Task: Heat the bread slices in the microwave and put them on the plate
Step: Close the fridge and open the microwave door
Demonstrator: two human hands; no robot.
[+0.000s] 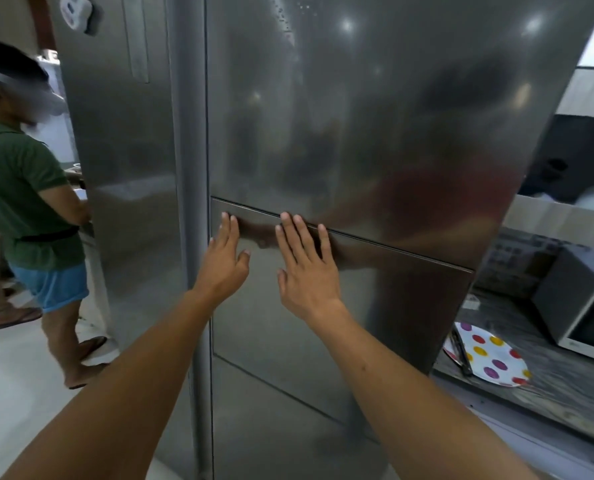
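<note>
A tall steel fridge (323, 116) fills the middle of the view, its doors shut. My left hand (224, 256) and my right hand (304, 268) lie flat on the lower door, fingers spread, fingertips at the seam below the upper door. Both hands hold nothing. To the right, a white plate with coloured dots (492, 358) rests on the counter, with dark tongs (461, 351) lying across its left side. Behind it at the right edge stands a white microwave (579, 303) with its door shut. No bread is in view.
The dark patterned counter (548, 386) runs along the right of the fridge. Another person in a green shirt and blue shorts (29, 202) stands at the left, facing away, on a pale floor (18, 375).
</note>
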